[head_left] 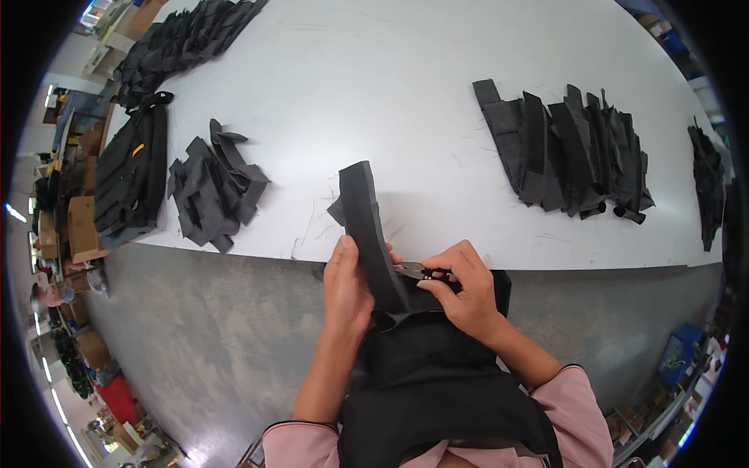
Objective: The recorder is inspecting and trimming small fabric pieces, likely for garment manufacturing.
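A long black fabric strip (363, 226) stands upright at the front edge of the table, and my left hand (347, 281) is wrapped round its lower part. Some left fingertips show behind the strip on its right side. In my right hand (472, 292) is a small pair of thread snips (413, 271) with a dark handle and metal blades. The blades point left and meet the strip's right edge, close to my left fingertips. Whether they touch the cloth, I cannot tell. Beneath both hands is a black apron (437, 382).
On the white table (374, 101) lie a pile of black strips (566, 152) at right and a smaller pile (214, 191) at left. A black bag (133, 175) and more dark pieces (183, 43) sit far left. Another dark bundle (706, 183) is at the right edge. Loose threads are scattered about.
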The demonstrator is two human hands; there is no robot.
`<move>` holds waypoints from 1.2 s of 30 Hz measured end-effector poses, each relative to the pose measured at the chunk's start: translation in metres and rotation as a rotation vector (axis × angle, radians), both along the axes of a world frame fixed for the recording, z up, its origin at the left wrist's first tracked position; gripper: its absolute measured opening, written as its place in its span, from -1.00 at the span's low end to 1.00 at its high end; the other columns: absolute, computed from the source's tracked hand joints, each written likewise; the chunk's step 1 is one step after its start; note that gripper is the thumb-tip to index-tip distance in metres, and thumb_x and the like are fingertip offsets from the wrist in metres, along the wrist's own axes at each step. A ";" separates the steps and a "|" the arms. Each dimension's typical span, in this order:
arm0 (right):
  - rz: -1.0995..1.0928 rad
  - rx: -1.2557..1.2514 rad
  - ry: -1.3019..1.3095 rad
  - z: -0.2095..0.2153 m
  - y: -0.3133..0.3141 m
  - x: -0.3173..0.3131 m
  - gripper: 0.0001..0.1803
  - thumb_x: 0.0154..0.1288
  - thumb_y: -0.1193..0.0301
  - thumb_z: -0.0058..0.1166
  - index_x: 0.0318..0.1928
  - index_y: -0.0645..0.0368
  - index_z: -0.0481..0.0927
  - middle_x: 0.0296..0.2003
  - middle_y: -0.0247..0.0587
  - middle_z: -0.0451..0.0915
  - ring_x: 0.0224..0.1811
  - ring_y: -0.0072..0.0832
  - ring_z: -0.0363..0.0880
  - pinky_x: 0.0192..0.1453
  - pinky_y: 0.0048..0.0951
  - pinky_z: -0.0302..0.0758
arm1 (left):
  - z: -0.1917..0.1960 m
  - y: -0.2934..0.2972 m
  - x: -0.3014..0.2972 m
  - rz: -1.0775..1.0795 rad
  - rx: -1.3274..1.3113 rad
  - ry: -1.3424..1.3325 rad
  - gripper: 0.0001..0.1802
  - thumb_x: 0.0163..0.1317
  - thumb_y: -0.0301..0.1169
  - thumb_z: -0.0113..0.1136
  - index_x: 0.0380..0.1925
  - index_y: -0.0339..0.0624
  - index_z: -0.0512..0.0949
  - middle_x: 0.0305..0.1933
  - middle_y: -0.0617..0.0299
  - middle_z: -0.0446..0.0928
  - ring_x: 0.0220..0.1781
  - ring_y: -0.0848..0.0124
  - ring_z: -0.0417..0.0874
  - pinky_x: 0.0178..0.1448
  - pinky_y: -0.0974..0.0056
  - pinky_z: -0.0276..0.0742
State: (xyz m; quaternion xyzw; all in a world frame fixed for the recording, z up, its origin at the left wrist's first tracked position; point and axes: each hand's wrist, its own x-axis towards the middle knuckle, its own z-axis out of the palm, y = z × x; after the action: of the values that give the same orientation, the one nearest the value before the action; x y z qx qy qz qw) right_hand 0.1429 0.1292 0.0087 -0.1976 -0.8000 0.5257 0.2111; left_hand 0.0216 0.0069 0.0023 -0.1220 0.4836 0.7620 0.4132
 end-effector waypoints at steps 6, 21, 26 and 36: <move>-0.004 0.146 -0.014 0.007 0.009 0.008 -0.71 -0.09 0.59 0.29 -0.27 0.18 0.56 -0.43 -0.24 0.43 -0.50 -0.39 0.48 -0.46 -0.46 0.40 | -0.001 0.001 0.002 -0.003 -0.036 0.081 -0.66 0.43 -0.16 -0.13 -0.20 -0.26 0.41 -0.25 0.05 0.57 -0.29 0.27 0.66 -0.20 0.24 0.64; 0.208 0.087 0.016 0.014 0.011 0.011 -0.74 -0.09 0.62 0.27 -0.28 0.21 0.61 -0.45 -0.25 0.49 -0.46 -0.38 0.46 -0.36 -0.48 0.40 | -0.023 -0.011 -0.005 -0.091 0.135 -0.074 -0.66 0.41 -0.14 -0.16 -0.39 -0.17 0.37 -0.45 0.21 0.44 -0.33 0.33 0.55 -0.05 0.19 0.53; 0.105 -0.092 0.044 -0.009 -0.010 -0.007 -0.72 -0.11 0.58 0.31 -0.29 0.18 0.60 -0.40 -0.22 0.48 -0.33 -0.28 0.45 -0.22 -0.37 0.42 | -0.036 0.006 0.006 -0.040 0.692 -0.425 -0.68 0.33 -0.22 -0.19 -0.60 -0.05 0.28 -0.44 0.24 0.35 -0.19 0.29 0.43 0.21 0.20 0.28; 0.197 0.049 0.122 -0.009 -0.023 -0.009 -0.71 -0.13 0.55 0.33 -0.29 0.14 0.60 -0.40 -0.28 0.47 -0.28 -0.25 0.43 -0.12 -0.31 0.41 | -0.039 0.009 0.008 -0.138 0.705 -0.375 -0.64 0.32 -0.13 -0.13 -0.64 0.02 0.28 -0.28 0.22 0.39 0.02 0.28 0.37 0.30 0.21 0.17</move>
State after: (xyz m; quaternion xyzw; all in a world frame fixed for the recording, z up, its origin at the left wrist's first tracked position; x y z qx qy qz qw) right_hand 0.1341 0.1062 -0.0007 -0.0803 -0.8139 0.5351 0.2117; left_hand 0.0296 0.0156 -0.0367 -0.0769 0.1160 0.8161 0.5609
